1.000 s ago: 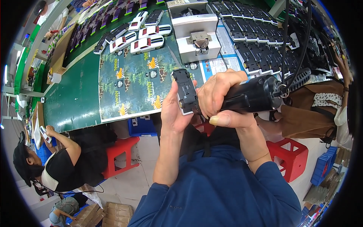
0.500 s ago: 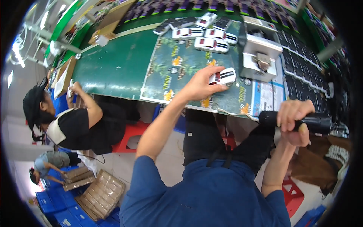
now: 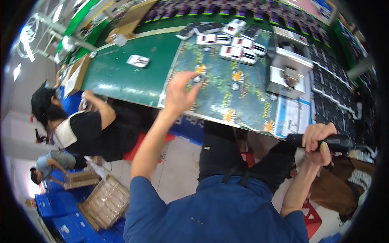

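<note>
About half a second ago the left hand (image 3: 177,95) held a white toy car (image 3: 138,61); now that car lies between 10 and 11 o'clock on the worktop (image 3: 117,79), and the hand, at 11 o'clock, holds nothing, thumb and fingers curved apart. The right hand (image 3: 317,137), at 3 o'clock, grips a black cylindrical power tool (image 3: 340,142), as before. At 8 o'clock a person (image 3: 65,158) bends over cardboard (image 3: 83,179) near blue boxes (image 3: 67,229); at 9 o'clock a seated co-worker (image 3: 87,129) faces the green worktop, partly covered by a jungle-print sheet (image 3: 214,95). Counting left to right: one car alone; seven in a cluster (image 3: 238,54) near 1 o'clock, four white and three dark; one silver metal fixture (image 3: 285,62) at 2 o'clock; then rows of dark-bottomed cars (image 3: 330,79), too blurred to count.
</note>
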`<state>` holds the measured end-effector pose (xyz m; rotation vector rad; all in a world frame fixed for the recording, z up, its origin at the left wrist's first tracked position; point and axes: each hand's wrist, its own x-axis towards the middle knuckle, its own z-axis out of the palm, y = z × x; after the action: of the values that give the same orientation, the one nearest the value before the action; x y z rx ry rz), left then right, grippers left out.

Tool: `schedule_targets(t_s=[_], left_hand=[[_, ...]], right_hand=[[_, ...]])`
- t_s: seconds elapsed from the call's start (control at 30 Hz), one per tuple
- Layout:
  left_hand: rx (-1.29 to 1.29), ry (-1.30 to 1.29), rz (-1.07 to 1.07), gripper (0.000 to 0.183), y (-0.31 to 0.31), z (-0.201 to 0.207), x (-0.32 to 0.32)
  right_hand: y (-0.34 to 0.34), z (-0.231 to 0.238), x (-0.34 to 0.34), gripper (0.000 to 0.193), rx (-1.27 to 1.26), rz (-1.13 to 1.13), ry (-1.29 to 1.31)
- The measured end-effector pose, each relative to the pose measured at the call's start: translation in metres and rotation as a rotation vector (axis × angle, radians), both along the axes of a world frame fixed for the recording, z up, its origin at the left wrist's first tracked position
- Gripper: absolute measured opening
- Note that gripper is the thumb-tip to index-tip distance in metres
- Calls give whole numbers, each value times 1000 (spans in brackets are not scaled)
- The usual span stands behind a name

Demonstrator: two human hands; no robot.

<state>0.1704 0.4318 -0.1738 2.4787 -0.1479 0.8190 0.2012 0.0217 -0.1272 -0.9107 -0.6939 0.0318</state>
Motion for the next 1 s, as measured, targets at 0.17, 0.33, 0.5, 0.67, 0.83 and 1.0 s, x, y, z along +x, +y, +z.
schedule_targets(t_s=[0.17,0.33,0.5,0.67,0.83,1.0], left_hand=[[-492,200,-363,22,-155,-13,-6],[-451,220,-311,42,-284,-32,62],[-427,364,-204,67,-361,-16,119],[-633,416,-161,77,-372,-28,127],[-885,303,-219,46,-355,-28,104],[-1331,327,-497,43,-308,-24,52]], right_hand=[[-7,5,-1,20,89,90,-55],[-41,18,-21,23,59,-27,-87],[-76,19,-32,23,99,-100,-176],[-89,16,-29,29,33,-183,-183],[-85,18,-21,29,53,-167,-190],[-74,36,-13,27,94,-219,-178]])
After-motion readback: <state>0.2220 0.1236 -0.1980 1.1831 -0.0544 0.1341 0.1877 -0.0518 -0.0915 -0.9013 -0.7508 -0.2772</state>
